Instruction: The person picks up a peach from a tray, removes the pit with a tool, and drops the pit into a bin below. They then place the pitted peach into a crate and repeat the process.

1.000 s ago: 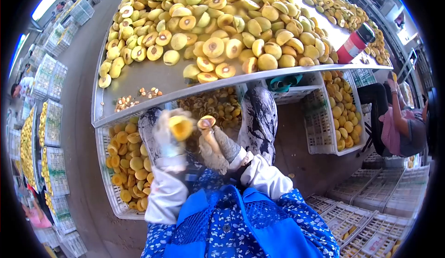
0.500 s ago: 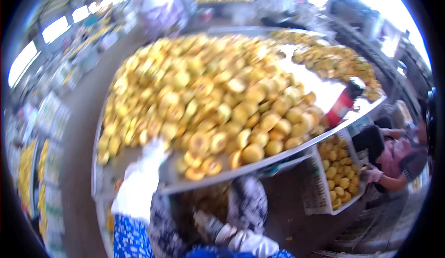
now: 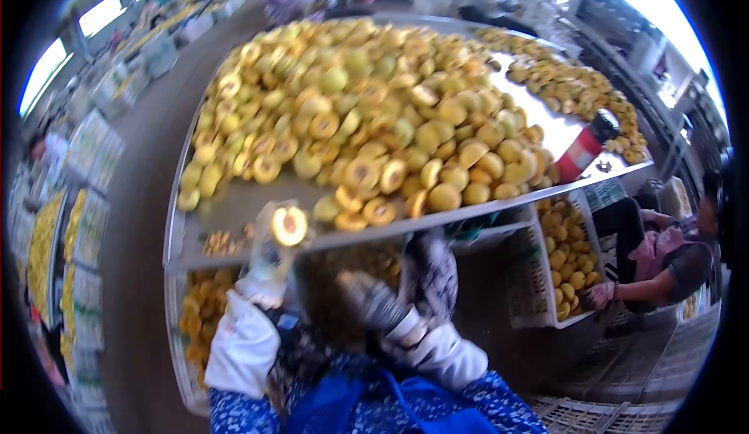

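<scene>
My left hand [image 3: 271,256], in a pale glove, holds a halved yellow fruit [image 3: 289,225] with its cut face up, at the near edge of the metal table [image 3: 273,192]. My right hand [image 3: 373,303], in a grey glove, is low in front of my lap. Its fingers are curled, and what they hold is too small to make out. A large heap of halved yellow fruit [image 3: 361,173] covers much of the table. Small pits [image 3: 221,243] lie near its left front corner.
A red bottle with a black cap [image 3: 581,153] stands at the table's right edge. White crates of fruit [image 3: 538,286] are below, right and left. At the right sits a person [image 3: 663,270], one gloved hand at the crate. More fruit tables stand farther off.
My left hand has come back from the heap toward the table's edge, now with a fruit half in it. My right hand has shifted slightly up. The view has tilted down.
</scene>
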Tool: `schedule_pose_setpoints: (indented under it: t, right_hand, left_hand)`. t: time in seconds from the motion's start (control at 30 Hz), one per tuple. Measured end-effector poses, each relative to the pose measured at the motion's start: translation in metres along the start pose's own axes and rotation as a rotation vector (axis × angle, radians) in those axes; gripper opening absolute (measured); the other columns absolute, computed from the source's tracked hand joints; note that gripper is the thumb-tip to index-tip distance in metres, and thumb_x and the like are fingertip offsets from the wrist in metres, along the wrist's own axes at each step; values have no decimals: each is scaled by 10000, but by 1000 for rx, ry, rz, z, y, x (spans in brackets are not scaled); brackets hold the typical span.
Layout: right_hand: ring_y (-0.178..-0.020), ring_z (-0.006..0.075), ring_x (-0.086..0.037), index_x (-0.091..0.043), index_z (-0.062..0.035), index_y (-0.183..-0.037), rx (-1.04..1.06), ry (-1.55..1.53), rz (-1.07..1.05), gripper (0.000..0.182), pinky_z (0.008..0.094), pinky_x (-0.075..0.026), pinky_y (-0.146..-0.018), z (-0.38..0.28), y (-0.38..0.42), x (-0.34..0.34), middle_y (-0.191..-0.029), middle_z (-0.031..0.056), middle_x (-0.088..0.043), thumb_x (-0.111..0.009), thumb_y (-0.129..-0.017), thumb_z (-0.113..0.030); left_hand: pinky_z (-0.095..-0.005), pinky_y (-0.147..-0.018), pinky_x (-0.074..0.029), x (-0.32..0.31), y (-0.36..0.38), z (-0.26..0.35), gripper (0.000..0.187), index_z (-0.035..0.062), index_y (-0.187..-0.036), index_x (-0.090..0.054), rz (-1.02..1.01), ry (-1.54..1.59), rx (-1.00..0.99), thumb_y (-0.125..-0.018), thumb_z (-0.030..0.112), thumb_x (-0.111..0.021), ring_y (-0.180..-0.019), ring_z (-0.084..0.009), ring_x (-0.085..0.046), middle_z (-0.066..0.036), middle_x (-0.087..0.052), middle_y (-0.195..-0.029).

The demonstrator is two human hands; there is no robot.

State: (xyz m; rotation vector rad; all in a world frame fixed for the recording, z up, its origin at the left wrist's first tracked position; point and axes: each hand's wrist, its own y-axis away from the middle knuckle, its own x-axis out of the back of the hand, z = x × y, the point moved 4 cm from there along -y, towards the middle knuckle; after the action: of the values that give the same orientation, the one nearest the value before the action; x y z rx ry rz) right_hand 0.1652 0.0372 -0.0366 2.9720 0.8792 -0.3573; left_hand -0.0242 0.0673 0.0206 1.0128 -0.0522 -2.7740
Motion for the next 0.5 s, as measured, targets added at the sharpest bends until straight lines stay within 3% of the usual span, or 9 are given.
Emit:
schedule_pose_setpoints:
  t: [0.03,0.07,0.13,0.23,0.33,0.37,0.47,0.5]
  right_hand:
    - [-563,256,-496,-574,-16,-850,143,178,146,212,344,-426,-553,-21,1,-8,-666,139,-573,-487,-940,-187]
    - [-783,96,-559,-574,-20,-1008,-19,159,8,156,234,-467,-623,-4,0,-5,-872,19,-581,-478,-945,-124]
    - [-700,159,-573,-564,-15,-1025,-45,487,-7,157,292,-465,-577,-34,-3,-13,-819,76,-572,-486,-929,-112]
    - [-694,289,-589,-560,-13,-1036,500,1021,-54,179,377,-466,-581,-35,4,-25,-820,159,-565,-480,-907,-107]
    - [-754,387,-570,-561,-23,-1057,280,876,-44,210,437,-463,-608,-29,2,-31,-859,205,-561,-471,-885,-103]
    - [-766,403,-569,-559,-35,-1084,203,836,-40,235,446,-463,-618,-25,1,-31,-875,207,-564,-470,-890,-133]
    - [-759,401,-574,-557,-38,-1095,246,877,-28,246,452,-467,-615,-16,2,-39,-873,209,-567,-467,-888,-138]
    - [-710,389,-580,-542,-48,-1127,371,992,-24,272,460,-466,-580,-11,4,-41,-850,205,-562,-448,-899,-161]
  left_hand:
    - [-292,-642,-539,1,7,-7,431,-3,-1097,-527,7,16,24,-932,388,-449,-723,-229,-638,-160,-632,-899]
    - [-288,-644,-533,3,12,-13,461,-7,-1105,-521,14,32,47,-938,410,-418,-714,-212,-640,-156,-638,-863]
    - [-309,-619,-543,-2,30,-22,434,-22,-1065,-531,47,23,-19,-939,381,-429,-698,-227,-642,-167,-640,-857]
    - [-331,-611,-548,5,40,-35,445,-39,-1059,-531,87,-113,-151,-938,376,-426,-713,-232,-640,-176,-636,-853]
    - [-327,-635,-539,7,51,-44,450,-49,-1059,-528,131,-92,-142,-934,373,-436,-719,-240,-635,-180,-632,-856]
    - [-313,-637,-528,11,49,-52,444,-49,-1058,-529,101,67,-42,-931,369,-448,-712,-236,-625,-173,-630,-856]
    - [-304,-622,-521,14,56,-63,434,-44,-1050,-533,137,157,-26,-927,366,-459,-695,-224,-615,-160,-628,-849]
    - [-297,-603,-519,11,59,-62,429,-43,-1028,-544,193,179,-14,-928,367,-461,-682,-202,-609,-146,-625,-822]
